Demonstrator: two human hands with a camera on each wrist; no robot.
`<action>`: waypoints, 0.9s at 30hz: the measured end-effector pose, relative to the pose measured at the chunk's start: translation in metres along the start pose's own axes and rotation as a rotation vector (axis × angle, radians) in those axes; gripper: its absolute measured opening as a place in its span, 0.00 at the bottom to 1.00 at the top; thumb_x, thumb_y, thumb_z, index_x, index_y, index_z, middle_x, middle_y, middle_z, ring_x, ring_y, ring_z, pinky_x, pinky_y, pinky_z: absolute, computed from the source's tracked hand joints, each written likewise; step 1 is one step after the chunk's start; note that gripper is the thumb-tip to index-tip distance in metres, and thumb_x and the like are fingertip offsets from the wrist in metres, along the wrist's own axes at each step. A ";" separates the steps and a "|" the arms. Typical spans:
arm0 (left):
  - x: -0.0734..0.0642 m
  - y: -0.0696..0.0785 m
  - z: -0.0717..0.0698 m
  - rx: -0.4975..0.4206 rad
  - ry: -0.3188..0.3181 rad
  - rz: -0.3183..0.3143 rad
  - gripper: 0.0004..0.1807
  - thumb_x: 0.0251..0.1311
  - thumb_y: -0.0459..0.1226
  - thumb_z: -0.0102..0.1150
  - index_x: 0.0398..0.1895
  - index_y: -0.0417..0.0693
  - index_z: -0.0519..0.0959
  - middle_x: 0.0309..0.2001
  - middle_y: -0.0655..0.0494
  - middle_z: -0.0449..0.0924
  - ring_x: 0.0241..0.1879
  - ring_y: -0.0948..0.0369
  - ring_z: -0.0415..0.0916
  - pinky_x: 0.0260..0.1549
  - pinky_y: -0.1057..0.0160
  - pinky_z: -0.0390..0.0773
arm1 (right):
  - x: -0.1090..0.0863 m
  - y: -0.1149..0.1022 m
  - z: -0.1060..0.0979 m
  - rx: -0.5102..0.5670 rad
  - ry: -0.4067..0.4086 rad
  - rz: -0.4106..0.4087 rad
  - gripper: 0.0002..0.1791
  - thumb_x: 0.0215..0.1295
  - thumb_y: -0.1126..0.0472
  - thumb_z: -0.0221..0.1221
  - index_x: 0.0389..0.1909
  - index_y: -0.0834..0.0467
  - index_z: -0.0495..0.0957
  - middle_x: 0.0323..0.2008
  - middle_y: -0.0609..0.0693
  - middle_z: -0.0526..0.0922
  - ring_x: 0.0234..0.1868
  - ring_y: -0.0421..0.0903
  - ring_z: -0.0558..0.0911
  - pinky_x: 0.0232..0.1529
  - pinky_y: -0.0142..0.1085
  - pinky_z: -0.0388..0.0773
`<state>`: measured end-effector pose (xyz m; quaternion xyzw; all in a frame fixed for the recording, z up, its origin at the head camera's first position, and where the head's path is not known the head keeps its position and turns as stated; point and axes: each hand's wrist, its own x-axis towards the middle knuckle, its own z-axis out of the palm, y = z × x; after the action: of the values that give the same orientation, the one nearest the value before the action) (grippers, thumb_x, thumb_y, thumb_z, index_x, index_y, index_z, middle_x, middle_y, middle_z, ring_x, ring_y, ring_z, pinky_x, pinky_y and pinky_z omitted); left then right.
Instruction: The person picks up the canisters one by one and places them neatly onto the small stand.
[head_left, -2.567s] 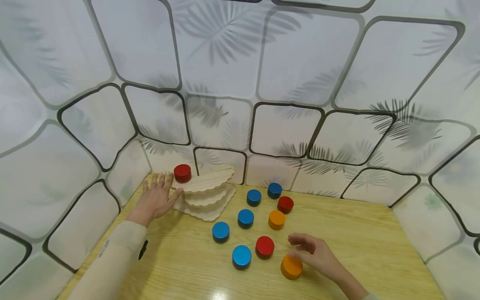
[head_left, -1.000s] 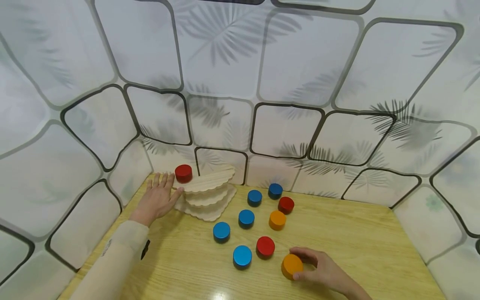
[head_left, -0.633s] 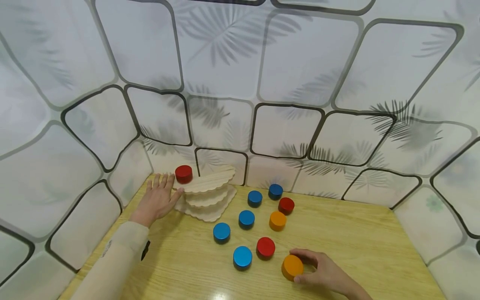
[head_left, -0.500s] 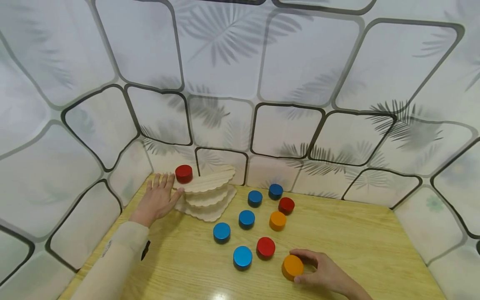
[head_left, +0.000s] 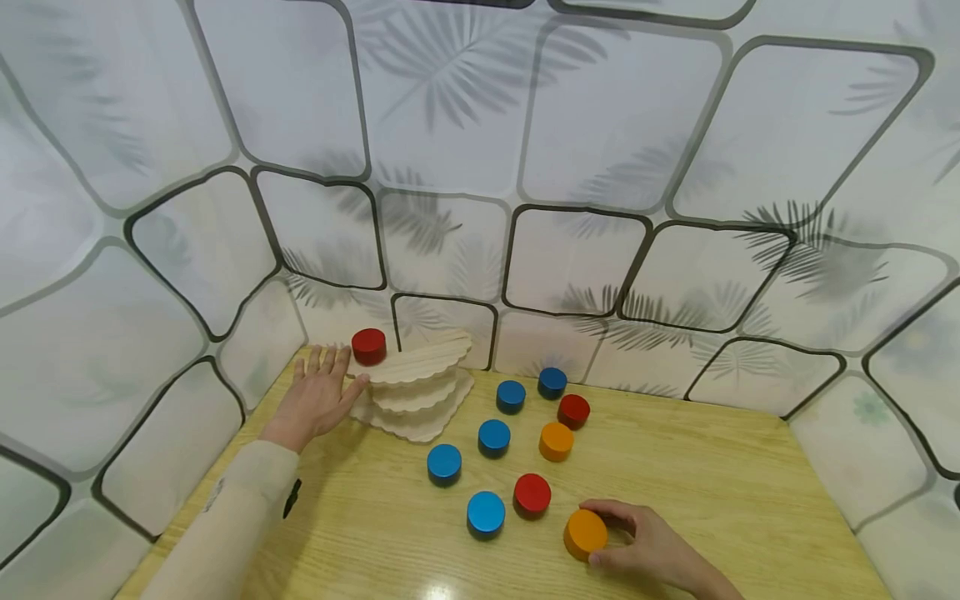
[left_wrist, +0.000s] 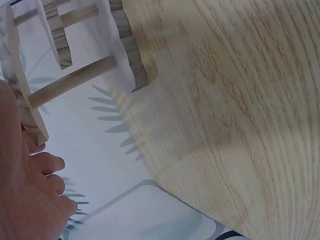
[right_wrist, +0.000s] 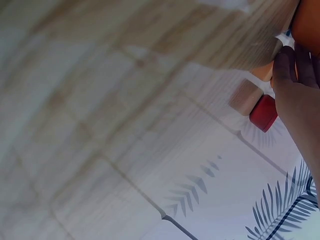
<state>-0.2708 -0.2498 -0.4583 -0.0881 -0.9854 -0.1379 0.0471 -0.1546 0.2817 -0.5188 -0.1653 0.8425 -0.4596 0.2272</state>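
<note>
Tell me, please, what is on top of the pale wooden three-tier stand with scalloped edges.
One red cylindrical block stands on the top tier of the pale wooden stand, near its left end, beside the left hand. The surface beneath the block is covered, so not visible.

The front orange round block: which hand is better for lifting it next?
The right hand, I'd say: it grips the front orange round block by its sides. The left hand is farther off, at the pale, scalloped wooden stand.
</note>
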 end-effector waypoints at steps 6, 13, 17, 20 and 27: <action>-0.001 -0.001 0.001 -0.002 -0.009 -0.003 0.45 0.83 0.60 0.31 0.83 0.31 0.50 0.81 0.26 0.49 0.81 0.27 0.39 0.77 0.25 0.43 | 0.001 -0.001 0.002 -0.011 0.009 0.005 0.34 0.67 0.52 0.72 0.71 0.58 0.76 0.68 0.57 0.81 0.59 0.23 0.76 0.59 0.19 0.70; -0.001 0.000 0.001 0.001 -0.015 -0.004 0.45 0.83 0.61 0.31 0.84 0.32 0.50 0.81 0.25 0.48 0.81 0.26 0.40 0.77 0.25 0.44 | 0.001 0.001 0.004 -0.001 0.023 0.013 0.34 0.65 0.54 0.72 0.70 0.58 0.77 0.68 0.58 0.80 0.58 0.24 0.77 0.58 0.19 0.71; -0.001 0.000 0.000 0.007 -0.017 -0.004 0.45 0.83 0.61 0.30 0.84 0.32 0.50 0.81 0.25 0.48 0.81 0.27 0.39 0.77 0.25 0.44 | 0.000 0.000 0.006 0.002 0.038 0.022 0.33 0.65 0.55 0.72 0.70 0.58 0.77 0.67 0.57 0.81 0.57 0.26 0.77 0.58 0.18 0.70; -0.001 0.000 0.000 0.007 -0.013 -0.003 0.45 0.83 0.61 0.30 0.84 0.32 0.50 0.81 0.25 0.48 0.81 0.27 0.39 0.77 0.25 0.43 | 0.001 -0.001 0.007 -0.005 0.061 0.018 0.33 0.64 0.55 0.72 0.69 0.59 0.77 0.67 0.57 0.81 0.57 0.26 0.78 0.58 0.17 0.70; 0.000 0.001 0.000 0.015 -0.010 -0.003 0.45 0.83 0.60 0.31 0.84 0.32 0.50 0.81 0.26 0.49 0.81 0.27 0.40 0.76 0.24 0.44 | 0.003 -0.003 0.008 -0.062 0.154 -0.072 0.33 0.65 0.55 0.73 0.68 0.64 0.77 0.63 0.59 0.84 0.56 0.29 0.80 0.58 0.21 0.76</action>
<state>-0.2708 -0.2492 -0.4580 -0.0869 -0.9868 -0.1301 0.0425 -0.1522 0.2729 -0.5207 -0.1666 0.8648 -0.4525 0.1400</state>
